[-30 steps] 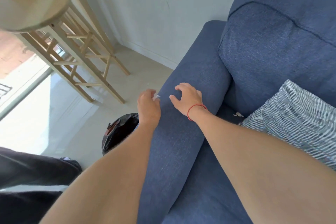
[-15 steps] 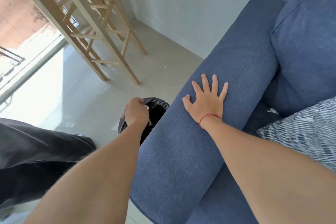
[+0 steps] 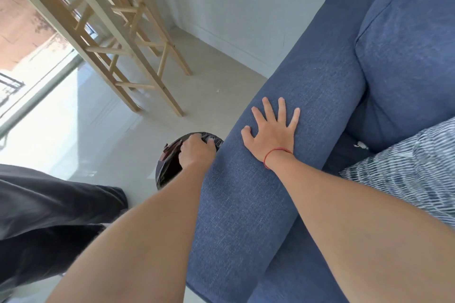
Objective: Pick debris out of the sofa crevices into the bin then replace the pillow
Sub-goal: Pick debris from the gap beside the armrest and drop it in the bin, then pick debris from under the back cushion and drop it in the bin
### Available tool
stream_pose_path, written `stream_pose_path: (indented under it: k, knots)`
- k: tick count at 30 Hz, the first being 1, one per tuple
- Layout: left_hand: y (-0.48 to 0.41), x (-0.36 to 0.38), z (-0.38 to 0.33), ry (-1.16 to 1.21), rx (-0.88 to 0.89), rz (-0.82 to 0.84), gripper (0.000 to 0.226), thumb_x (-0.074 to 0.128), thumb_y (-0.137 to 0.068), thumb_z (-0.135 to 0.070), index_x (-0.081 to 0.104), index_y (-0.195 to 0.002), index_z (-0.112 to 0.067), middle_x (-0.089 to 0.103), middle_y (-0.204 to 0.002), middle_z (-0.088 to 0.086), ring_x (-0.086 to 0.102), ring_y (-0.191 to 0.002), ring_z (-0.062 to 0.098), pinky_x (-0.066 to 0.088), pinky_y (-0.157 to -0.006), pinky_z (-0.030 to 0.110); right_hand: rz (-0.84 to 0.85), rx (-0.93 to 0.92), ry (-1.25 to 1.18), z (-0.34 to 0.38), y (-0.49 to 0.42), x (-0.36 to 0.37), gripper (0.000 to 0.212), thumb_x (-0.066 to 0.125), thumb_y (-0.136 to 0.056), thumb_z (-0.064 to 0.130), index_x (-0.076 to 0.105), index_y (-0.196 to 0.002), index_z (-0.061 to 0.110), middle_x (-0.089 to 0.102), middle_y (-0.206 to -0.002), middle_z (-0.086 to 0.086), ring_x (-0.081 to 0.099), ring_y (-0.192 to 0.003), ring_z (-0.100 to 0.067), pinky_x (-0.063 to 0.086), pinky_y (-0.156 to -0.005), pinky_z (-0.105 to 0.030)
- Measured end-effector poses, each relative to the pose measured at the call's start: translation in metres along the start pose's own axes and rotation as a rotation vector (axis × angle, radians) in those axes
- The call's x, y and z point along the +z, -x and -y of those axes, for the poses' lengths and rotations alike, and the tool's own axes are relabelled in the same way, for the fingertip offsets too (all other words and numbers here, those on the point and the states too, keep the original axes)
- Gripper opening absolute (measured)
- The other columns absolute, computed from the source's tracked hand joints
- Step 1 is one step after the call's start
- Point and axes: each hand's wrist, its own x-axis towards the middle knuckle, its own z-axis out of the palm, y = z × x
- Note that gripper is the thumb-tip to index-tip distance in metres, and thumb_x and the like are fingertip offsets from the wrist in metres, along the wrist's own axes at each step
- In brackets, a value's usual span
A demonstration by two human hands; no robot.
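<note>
Left hand (image 3: 195, 152) is over the bin (image 3: 170, 167) beside the sofa armrest (image 3: 283, 155), fingers curled down; a pale scrap (image 3: 210, 140) sits at its fingertips, can't tell if it's gripped or dropped. Right hand (image 3: 273, 130) lies flat and empty on the armrest, fingers spread. Farther in, white debris (image 3: 361, 145) remains in the crevice beside the striped pillow (image 3: 408, 170). Judgement: mid-task, more picking left, pillow not yet replaced. No readable labels or writing.

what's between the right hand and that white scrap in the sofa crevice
In the head view, only bare blue armrest fabric lies between the right hand and the white scrap; nothing else sits there.
</note>
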Motion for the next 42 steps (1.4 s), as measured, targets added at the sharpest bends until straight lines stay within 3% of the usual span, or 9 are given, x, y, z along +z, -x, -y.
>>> stream_pose_path:
  k: [4, 8, 12, 16, 20, 26, 33, 39, 42]
  knots:
    - [0.026, 0.008, -0.019, 0.066, 0.064, 0.103, 0.036, 0.044, -0.096, -0.032, 0.055, -0.068, -0.012, 0.067, -0.087, 0.018, 0.064, -0.092, 0.036, 0.042, -0.067, 0.03, 0.118, -0.067, -0.021, -0.006, -0.001, -0.01, 0.062, 0.027, -0.095, 0.052, 0.023, -0.152, 0.03, 0.001, -0.165, 0.004, -0.012, -0.151, -0.029, -0.013, -0.116, -0.06]
    - [0.051, 0.012, -0.04, 0.089, 0.083, 0.132, 0.035, 0.039, -0.098, -0.027, 0.06, -0.082, -0.005, 0.067, -0.099, 0.019, 0.056, -0.084, 0.03, 0.04, -0.071, 0.029, 0.195, -0.173, -0.083, -0.033, 0.006, -0.03, 0.061, 0.032, -0.098, 0.049, 0.022, -0.153, 0.025, 0.002, -0.165, 0.002, -0.008, -0.152, -0.023, -0.007, -0.122, -0.051]
    - [0.076, 0.016, -0.078, 0.034, 0.196, 0.097, 0.035, 0.043, -0.098, -0.028, 0.063, -0.114, -0.004, 0.066, -0.109, 0.014, 0.059, -0.105, 0.035, 0.044, -0.083, 0.032, 0.179, -0.07, -0.125, -0.081, 0.02, -0.053, 0.065, 0.037, -0.098, 0.047, 0.018, -0.154, 0.02, 0.002, -0.165, -0.002, -0.006, -0.152, -0.023, -0.003, -0.123, -0.05]
    - [0.113, 0.034, -0.139, 0.013, 0.299, 0.104, 0.017, 0.047, -0.097, -0.029, 0.058, -0.086, -0.022, 0.056, -0.084, -0.004, 0.055, -0.09, 0.025, 0.043, -0.075, 0.031, 0.117, 0.096, -0.239, -0.147, 0.035, -0.08, 0.068, 0.036, -0.096, 0.051, 0.023, -0.153, 0.015, 0.006, -0.164, -0.006, -0.004, -0.152, -0.023, -0.004, -0.123, -0.049]
    - [0.152, 0.062, -0.214, -0.021, 0.444, 0.136, 0.05, 0.048, -0.096, -0.037, 0.044, -0.142, -0.018, 0.055, -0.137, 0.003, 0.056, -0.123, 0.025, 0.051, -0.094, 0.04, -0.067, 0.195, -0.271, -0.22, 0.049, -0.112, 0.062, 0.036, -0.098, 0.046, 0.032, -0.149, 0.012, 0.016, -0.163, -0.006, 0.005, -0.152, -0.023, 0.0, -0.124, -0.046]
    - [0.222, 0.112, -0.296, -0.038, 0.747, 0.15, 0.054, 0.05, -0.095, -0.031, 0.04, -0.145, -0.013, 0.05, -0.144, 0.007, 0.046, -0.134, 0.023, 0.041, -0.109, 0.041, -0.26, 0.308, -0.346, -0.32, 0.083, -0.137, 0.048, 0.04, -0.099, 0.037, 0.048, -0.139, 0.013, 0.032, -0.157, -0.006, 0.02, -0.149, -0.022, 0.003, -0.123, -0.044]
    - [0.288, 0.185, -0.34, -0.289, 1.269, 0.08, 0.057, 0.05, -0.096, -0.022, 0.032, -0.149, -0.011, 0.028, -0.158, 0.011, 0.022, -0.148, 0.025, 0.019, -0.121, 0.041, -0.132, 0.585, -0.309, -0.433, 0.151, -0.123, 0.049, 0.036, -0.097, 0.047, 0.066, -0.114, 0.012, 0.065, -0.121, -0.008, 0.053, -0.121, -0.028, 0.01, -0.121, -0.05]
    - [0.313, 0.225, -0.333, -0.609, 1.178, 0.185, 0.064, 0.039, -0.097, -0.044, 0.014, -0.154, -0.028, 0.029, -0.158, 0.004, 0.038, -0.138, 0.03, 0.025, -0.114, 0.045, 0.066, 0.633, -0.338, -0.463, 0.184, -0.1, 0.065, 0.02, -0.097, 0.056, 0.068, -0.105, 0.012, 0.07, -0.107, -0.008, 0.06, -0.113, -0.027, 0.012, -0.121, -0.05]
    - [0.318, 0.225, -0.328, -0.759, 1.092, 0.19, 0.063, 0.033, -0.096, -0.051, 0.015, -0.153, -0.031, 0.047, -0.146, 0.003, 0.042, -0.133, 0.031, 0.028, -0.11, 0.045, 0.098, 0.587, -0.371, -0.463, 0.189, -0.093, 0.058, 0.024, -0.098, 0.053, 0.064, -0.093, 0.011, 0.069, -0.1, -0.01, 0.062, -0.102, -0.029, 0.036, -0.105, -0.045]
